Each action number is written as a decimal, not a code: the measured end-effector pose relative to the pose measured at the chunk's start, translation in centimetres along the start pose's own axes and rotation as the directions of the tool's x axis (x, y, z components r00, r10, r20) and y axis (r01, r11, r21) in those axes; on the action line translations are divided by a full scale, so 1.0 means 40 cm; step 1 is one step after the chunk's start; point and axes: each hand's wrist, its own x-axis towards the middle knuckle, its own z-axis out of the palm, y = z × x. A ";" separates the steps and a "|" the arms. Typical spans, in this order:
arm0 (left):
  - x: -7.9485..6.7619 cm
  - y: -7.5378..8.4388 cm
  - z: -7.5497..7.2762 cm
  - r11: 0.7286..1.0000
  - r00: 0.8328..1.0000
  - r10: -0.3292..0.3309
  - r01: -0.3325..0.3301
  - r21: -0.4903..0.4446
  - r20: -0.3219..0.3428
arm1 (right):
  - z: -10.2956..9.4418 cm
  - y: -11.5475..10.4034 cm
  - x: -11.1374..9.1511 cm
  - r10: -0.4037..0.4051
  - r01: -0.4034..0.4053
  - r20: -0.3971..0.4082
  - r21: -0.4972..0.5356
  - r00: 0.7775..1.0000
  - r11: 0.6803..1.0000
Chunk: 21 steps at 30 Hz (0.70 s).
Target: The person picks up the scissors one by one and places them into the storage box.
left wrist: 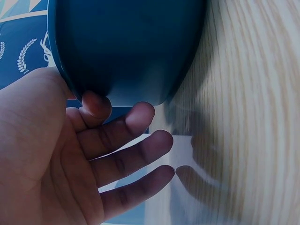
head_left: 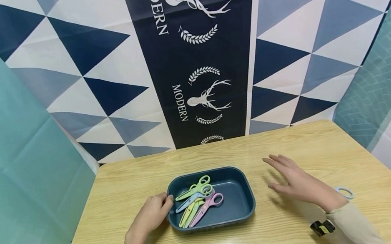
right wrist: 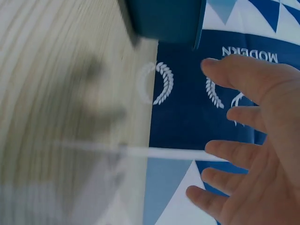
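Observation:
A dark blue plastic bin [head_left: 232,203] stands on the table, with several pairs of pastel scissors piled at its left side: green scissors [head_left: 197,188], blue scissors [head_left: 192,200], yellow scissors [head_left: 186,215] and pink scissors [head_left: 204,210] among them. My left hand [head_left: 152,215] pinches the bin's left rim between thumb and index finger; its other fingers [left wrist: 136,154] stand off beside the outer wall in the left wrist view. To the right of the bin, my right hand [head_left: 295,181] hovers above the table with fingers spread, holding nothing.
A light blue scissors handle [head_left: 345,192] shows on the table beside my right forearm, which hides the rest. Behind the wooden table [head_left: 131,173] hangs a patterned cloth [head_left: 114,83]. Teal cloth [head_left: 16,165] covers the left side.

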 end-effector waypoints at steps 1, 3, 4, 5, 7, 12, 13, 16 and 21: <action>0.000 0.000 0.000 1.000 1.000 0.000 0.000 0.001 0.001 | -0.002 0.008 -0.005 0.006 -0.006 0.000 0.000 1.000 1.000; 0.000 0.001 0.000 1.000 1.000 0.001 -0.001 0.003 0.003 | -0.004 0.025 -0.015 0.020 -0.020 -0.001 -0.003 1.000 1.000; 0.000 0.001 0.001 1.000 1.000 0.001 -0.001 0.003 0.004 | -0.006 0.034 -0.020 0.025 -0.025 -0.003 -0.003 1.000 1.000; 0.000 0.001 0.001 1.000 1.000 0.001 -0.001 0.002 0.005 | -0.009 0.042 -0.025 0.032 -0.032 -0.005 0.000 0.999 0.999; 0.001 0.000 0.001 1.000 1.000 -0.001 0.001 0.001 0.005 | -0.019 0.055 -0.033 0.049 -0.049 -0.002 0.006 0.999 0.999; 0.000 -0.001 0.000 1.000 1.000 0.001 -0.001 0.000 0.000 | -0.045 0.093 -0.049 0.088 -0.088 0.013 0.015 0.996 0.996; 0.000 -0.001 0.000 1.000 1.000 0.002 -0.002 0.000 -0.001 | -0.051 0.100 -0.053 0.100 -0.100 0.021 0.019 0.995 0.995; 0.000 -0.002 0.001 1.000 1.000 0.001 -0.001 0.002 0.002 | -0.071 0.119 -0.064 0.147 -0.148 0.056 0.017 0.988 0.989; 0.002 -0.001 0.001 1.000 1.000 -0.007 0.007 0.000 0.003 | -0.103 0.152 -0.085 0.207 -0.208 0.090 0.002 0.974 0.978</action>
